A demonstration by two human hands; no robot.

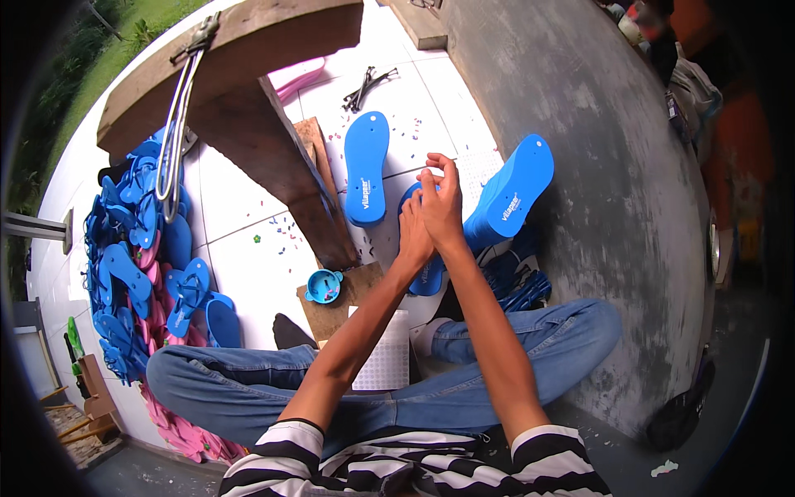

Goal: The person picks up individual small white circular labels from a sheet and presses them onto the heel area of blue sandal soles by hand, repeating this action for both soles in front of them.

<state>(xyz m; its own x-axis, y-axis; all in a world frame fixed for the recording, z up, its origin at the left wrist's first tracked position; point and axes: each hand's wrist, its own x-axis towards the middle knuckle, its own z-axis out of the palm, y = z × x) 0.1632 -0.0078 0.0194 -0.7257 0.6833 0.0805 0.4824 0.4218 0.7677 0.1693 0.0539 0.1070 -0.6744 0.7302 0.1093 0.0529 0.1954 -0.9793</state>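
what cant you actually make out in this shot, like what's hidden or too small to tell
Head view, the only one:
- The blue sole under the hands: mostly covered by the left hand and right hand.
- What the fingers pinch, if anything: too small and hidden by the fingers.
- Contents of the small blue bowl: too small.
- The dark strap bundle beside the right forearm: partly hidden, count unclear.
- The slipper pile: bent by the fisheye rim, lower part behind the knee.

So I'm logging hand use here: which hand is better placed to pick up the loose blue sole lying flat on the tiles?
Probably the left hand. The flat blue sole lies just left of both raised hands, on the left hand's side; the right hand would have to cross over it, and sits nearer the stack of soles.
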